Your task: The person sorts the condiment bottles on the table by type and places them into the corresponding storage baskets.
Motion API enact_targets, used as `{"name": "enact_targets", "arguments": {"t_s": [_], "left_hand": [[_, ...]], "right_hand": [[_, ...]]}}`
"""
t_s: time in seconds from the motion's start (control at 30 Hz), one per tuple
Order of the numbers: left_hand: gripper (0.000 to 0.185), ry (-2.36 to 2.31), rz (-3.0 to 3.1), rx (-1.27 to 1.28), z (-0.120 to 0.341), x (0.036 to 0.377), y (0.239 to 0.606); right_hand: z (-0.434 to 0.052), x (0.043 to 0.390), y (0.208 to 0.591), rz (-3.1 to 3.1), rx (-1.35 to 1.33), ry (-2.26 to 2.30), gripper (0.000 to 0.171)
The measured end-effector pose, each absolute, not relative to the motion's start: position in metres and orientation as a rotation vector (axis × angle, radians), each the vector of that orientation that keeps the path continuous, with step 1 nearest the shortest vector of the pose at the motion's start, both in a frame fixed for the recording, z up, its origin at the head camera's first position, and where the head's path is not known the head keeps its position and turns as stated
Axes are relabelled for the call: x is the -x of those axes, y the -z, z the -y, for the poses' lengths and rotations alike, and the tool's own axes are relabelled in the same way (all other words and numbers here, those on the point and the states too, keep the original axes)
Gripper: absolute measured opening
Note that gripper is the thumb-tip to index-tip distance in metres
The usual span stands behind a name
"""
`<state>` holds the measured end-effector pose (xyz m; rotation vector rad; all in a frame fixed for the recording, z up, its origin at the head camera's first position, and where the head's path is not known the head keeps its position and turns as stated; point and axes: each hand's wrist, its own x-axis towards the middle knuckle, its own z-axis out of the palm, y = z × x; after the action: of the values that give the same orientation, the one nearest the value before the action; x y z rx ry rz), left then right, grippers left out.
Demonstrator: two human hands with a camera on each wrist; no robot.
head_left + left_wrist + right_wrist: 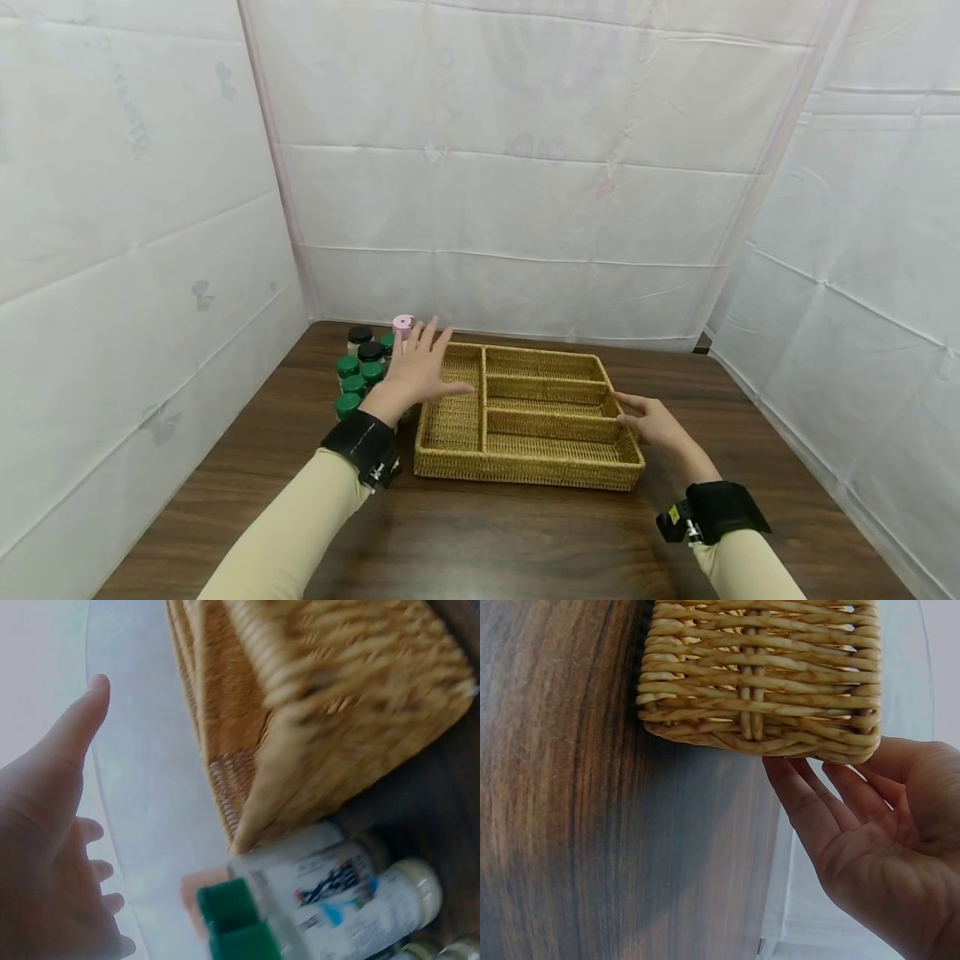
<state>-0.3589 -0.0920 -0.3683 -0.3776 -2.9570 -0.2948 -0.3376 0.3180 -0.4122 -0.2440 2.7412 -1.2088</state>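
Observation:
A wicker tray (525, 475) with several compartments sits on the brown table. My left hand (420, 367) hovers open over the tray's left edge, fingers spread, just right of a cluster of small jars (360, 371) with green and black lids. In the left wrist view the left hand (52, 847) is open beside the tray (330, 727), with white green-capped jars (322, 900) below. My right hand (651, 419) is open, its fingers touching the tray's right side. The right wrist view shows the straight fingers (810, 810) against the woven wall (757, 682).
A pink-topped container (403, 323) stands behind the jars. White sheeting walls close in the table on the left, back and right. Bare dark wood (495, 542) stretches in front of the tray.

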Motion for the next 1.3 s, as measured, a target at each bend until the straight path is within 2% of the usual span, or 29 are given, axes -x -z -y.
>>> {"name": "enact_targets", "arguments": {"t_s": [0.37, 0.6, 0.8, 1.3], "left_hand": [[0.099, 0.288, 2.997, 0.363, 0.119, 0.38, 0.332], [0.071, 0.351, 3.092, 0.392, 0.134, 0.391, 0.319], [0.047, 0.312, 3.179, 0.394, 0.139, 0.4, 0.327], [0.044, 0.381, 3.209, 0.375, 0.14, 0.412, 0.35]], "right_hand": [[-0.317, 0.337, 0.413, -2.756, 0.244, 1.204, 0.052], [-0.316, 0.338, 0.415, -2.772, 0.229, 1.191, 0.052], [-0.317, 0.34, 0.417, -2.791, 0.233, 1.179, 0.052], [-0.318, 0.343, 0.421, -2.753, 0.206, 1.245, 0.052]]}}
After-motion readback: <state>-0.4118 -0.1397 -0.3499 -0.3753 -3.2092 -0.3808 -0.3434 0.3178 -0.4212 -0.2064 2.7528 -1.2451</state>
